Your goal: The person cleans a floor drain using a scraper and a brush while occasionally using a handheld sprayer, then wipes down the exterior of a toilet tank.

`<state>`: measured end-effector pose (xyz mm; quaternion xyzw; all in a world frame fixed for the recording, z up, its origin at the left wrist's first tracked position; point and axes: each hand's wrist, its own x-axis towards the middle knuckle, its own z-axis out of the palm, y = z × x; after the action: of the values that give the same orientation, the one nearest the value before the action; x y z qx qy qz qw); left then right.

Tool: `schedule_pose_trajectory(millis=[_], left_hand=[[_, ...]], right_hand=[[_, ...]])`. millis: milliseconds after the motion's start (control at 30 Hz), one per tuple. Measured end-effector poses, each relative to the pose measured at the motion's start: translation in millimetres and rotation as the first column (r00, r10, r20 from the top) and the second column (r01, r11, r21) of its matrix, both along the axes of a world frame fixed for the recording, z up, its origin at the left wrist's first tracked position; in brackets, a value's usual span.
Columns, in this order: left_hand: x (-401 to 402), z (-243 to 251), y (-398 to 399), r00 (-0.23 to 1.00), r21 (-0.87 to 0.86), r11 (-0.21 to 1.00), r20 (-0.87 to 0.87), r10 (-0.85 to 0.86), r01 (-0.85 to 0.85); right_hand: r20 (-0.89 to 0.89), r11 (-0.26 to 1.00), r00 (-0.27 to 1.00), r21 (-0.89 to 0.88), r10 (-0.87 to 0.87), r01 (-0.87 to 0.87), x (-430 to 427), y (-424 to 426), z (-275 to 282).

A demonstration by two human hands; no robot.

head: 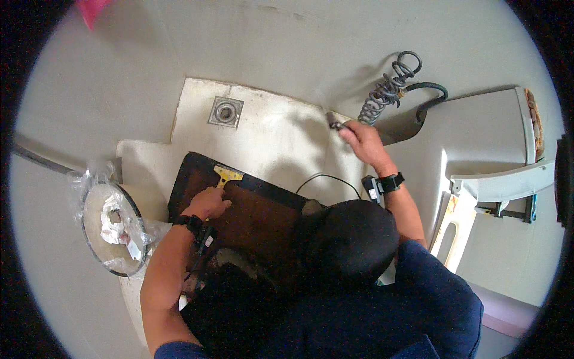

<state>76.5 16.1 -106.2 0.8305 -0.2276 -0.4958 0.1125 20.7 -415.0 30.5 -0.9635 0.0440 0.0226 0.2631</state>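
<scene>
My left hand point(208, 204) grips the handle of a yellow scraper point(229, 174). The scraper's wide head lies over the black border of a brown floor mat point(251, 215). Higher up and to the right, my right hand point(367, 140) is closed around a small hand sprayer point(334, 122), blurred at its nozzle. A grey coiled hose point(381, 101) runs up from behind that hand to the wall. Beneath the sprayer lies the pale floor point(273, 125), with a square metal drain point(225, 112) set into it left of the sprayer.
A waste bin point(92, 240) with a clear plastic liner and crumpled tissue stands at left. To the right is a white toilet fixture point(475, 116) with its raised seat point(455, 233). A thin black cable point(325, 175) loops near my knee. Something pink point(92, 11) hangs at upper left.
</scene>
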Motion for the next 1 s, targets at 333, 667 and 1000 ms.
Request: schedule_pose_trajectory(millis=[333,667,1000], left_hand=[[-11,-7,10,0.999,0.016,1.000,0.037,0.006,-0.007],[-14,-9,5,0.988,-0.111,0.993,0.142,0.064,-0.049],[-19,28,-55,0.822,-0.289,0.801,-0.416,0.388,-0.525]], right_hand=[[-0.117,0.937,0.949,-0.166,0.292,-0.309,-23,29,-72],[-0.155,0.904,0.900,-0.073,0.408,-0.422,-14,48,-82],[-0.205,0.906,0.886,0.005,0.416,-0.424,-19,71,-90]])
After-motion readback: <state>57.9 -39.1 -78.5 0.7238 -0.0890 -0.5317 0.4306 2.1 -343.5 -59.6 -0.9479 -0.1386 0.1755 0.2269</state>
